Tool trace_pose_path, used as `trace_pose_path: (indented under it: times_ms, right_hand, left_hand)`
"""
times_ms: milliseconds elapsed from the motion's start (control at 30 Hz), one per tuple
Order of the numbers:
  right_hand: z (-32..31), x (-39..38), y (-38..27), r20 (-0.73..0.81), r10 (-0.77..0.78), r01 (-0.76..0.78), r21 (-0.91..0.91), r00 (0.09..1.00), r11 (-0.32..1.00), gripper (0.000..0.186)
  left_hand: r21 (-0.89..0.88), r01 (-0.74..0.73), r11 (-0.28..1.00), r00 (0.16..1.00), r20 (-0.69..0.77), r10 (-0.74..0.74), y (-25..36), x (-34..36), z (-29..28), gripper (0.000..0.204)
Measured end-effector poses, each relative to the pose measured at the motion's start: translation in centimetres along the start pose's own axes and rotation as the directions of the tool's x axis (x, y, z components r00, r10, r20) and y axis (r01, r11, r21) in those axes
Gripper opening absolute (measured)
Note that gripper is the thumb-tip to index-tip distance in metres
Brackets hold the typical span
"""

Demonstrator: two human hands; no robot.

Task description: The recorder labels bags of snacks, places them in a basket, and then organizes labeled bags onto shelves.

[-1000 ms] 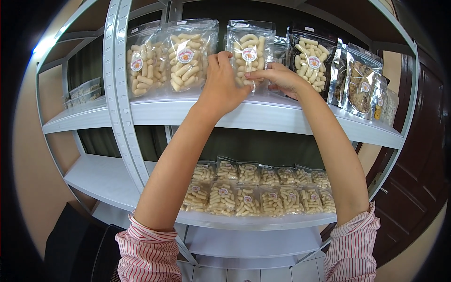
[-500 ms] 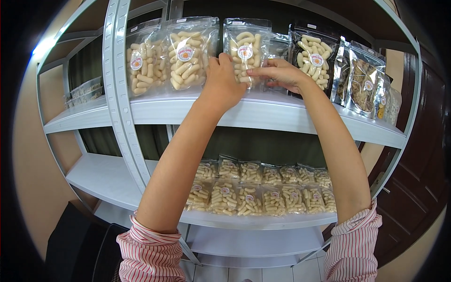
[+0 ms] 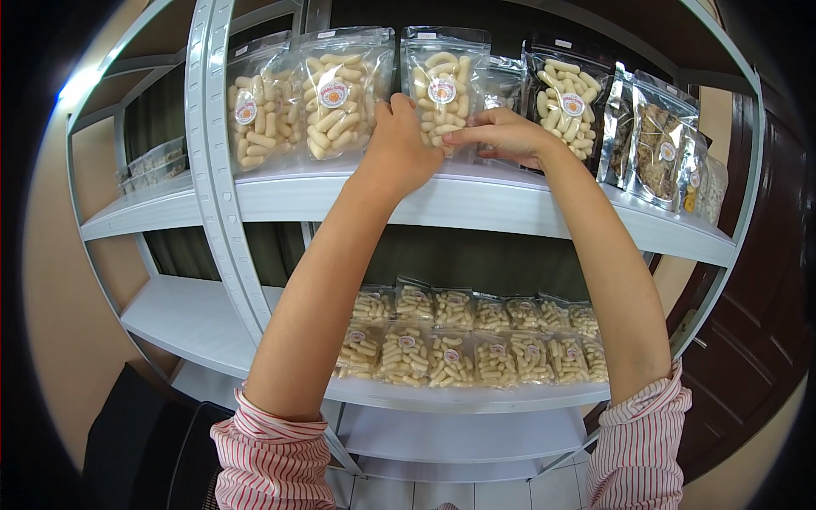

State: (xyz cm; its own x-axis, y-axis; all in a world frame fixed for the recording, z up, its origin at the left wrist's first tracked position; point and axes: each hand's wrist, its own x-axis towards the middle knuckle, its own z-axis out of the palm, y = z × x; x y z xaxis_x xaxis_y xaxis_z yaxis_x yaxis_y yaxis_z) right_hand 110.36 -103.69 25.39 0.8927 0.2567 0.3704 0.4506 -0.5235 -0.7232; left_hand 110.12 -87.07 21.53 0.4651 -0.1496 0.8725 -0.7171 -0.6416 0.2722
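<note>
A clear zip pouch of pale, finger-shaped snacks (image 3: pixel 442 75) stands upright at the front of the upper shelf, between my two hands. My left hand (image 3: pixel 398 146) grips its lower left edge, with the fingertips partly hidden. On the other side, my right hand (image 3: pixel 508 138) has its thumb on the pouch's lower front and its fingers around the right edge. Just left of my left hand is a similar clear pouch (image 3: pixel 344 93). Behind my right hand stands another pouch (image 3: pixel 505 85), partly covered. A black-backed pouch of the same snacks (image 3: pixel 571 106) is to the right.
The white metal shelf (image 3: pixel 484 202) has a raised front lip, and a perforated upright post (image 3: pixel 219 170) at left. Silver pouches of brown snacks (image 3: pixel 659 153) stand at right. Rows of small snack bags (image 3: pixel 450 361) fill part of the lower shelf. A dark door (image 3: pixel 756 340) is at right.
The pouch between my hands has shifted very slightly up and to the left, and both hands have moved a little with it. My grip looks the same.
</note>
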Motion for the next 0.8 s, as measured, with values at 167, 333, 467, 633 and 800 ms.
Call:
trace_pose_path:
  times_ms: [167,333,467,633,800]
  right_hand:
    - [-0.2,0.0,0.0,0.019,0.024,-0.023,-0.035,1.0,0.999,0.05]
    - [-0.1,0.5,0.8,0.0,0.008,-0.008,-0.004,1.0,1.0,0.046]
    - [0.0,0.3,1.0,-0.013,-0.015,0.015,-0.016,1.0,1.0,0.049]
    - [0.3,-1.7,0.7,-0.108,-0.064,0.027,-0.313,0.992,0.949,0.062]
    - [0.4,-3.4,0.5,-0.126,-0.106,0.055,-0.353,0.986,0.934,0.06]
  left_hand:
    - [0.022,0.043,0.999,0.999,0.022,-0.043,0.1,0.1,0.1,0.064]
    - [0.034,0.093,0.995,0.995,0.028,-0.094,0.3,0.3,0.0,0.068]
    - [0.077,0.113,0.991,0.993,0.016,-0.115,0.4,0.3,0.0,0.072]
    - [0.148,0.141,0.979,0.987,0.056,-0.15,0.5,0.6,-0.4,0.071]
    - [0.208,0.135,0.969,0.986,0.071,-0.152,1.0,0.5,-0.6,0.072]
